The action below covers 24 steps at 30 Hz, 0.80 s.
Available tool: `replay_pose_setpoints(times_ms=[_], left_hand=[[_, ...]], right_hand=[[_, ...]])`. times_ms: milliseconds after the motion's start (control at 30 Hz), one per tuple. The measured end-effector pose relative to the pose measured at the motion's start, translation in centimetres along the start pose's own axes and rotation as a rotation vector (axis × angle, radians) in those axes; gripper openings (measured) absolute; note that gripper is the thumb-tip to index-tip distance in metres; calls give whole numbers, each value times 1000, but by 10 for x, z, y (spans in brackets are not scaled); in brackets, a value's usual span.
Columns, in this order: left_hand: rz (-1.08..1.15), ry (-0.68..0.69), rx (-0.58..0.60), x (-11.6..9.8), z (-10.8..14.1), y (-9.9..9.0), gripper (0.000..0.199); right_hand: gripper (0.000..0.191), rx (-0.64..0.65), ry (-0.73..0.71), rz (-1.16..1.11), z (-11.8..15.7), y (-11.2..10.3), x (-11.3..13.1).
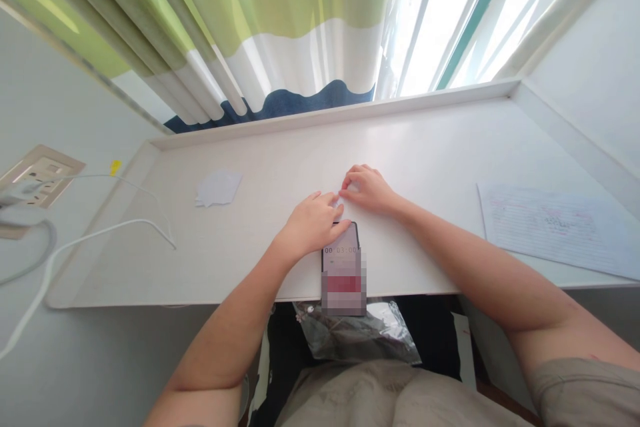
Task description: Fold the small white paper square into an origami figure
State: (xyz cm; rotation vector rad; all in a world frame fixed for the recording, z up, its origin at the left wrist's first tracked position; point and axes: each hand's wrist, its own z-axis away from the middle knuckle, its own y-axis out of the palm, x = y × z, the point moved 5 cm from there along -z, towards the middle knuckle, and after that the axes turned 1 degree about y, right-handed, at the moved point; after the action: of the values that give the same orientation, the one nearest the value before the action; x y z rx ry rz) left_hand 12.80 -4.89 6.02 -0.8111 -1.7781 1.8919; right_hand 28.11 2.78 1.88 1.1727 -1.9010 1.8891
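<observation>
Just beyond the smartphone [343, 263], at the white desk [430, 147], a small paper piece [337, 201] was apparently pinched by the right hand [369, 188]; whether it was also gripped by the left hand [311, 223] could not be told. Light, even fingertip pressure was advisable.

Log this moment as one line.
left hand: at paper bit, overlapping phone in view | right hand: at same bit | desk, left: torn paper | desk, right: written sheet
</observation>
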Motion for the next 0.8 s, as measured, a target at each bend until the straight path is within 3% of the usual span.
replay_pose_setpoints(times_ms=[333,533,667,800], left_hand=[[74,-93,7,-3,4,1,42],[125,-155,45,-9,2,-2,40],[138,-166,69,-9,1,-3,40],[100,-145,10,-6,1,-2,37]], right_hand=[[12,-47,48,25,-1,5,1],[26,-72,75,-2,-4,3,-1],[19,-40,47,45,1,3,5],[16,-43,66,96,3,4,8]])
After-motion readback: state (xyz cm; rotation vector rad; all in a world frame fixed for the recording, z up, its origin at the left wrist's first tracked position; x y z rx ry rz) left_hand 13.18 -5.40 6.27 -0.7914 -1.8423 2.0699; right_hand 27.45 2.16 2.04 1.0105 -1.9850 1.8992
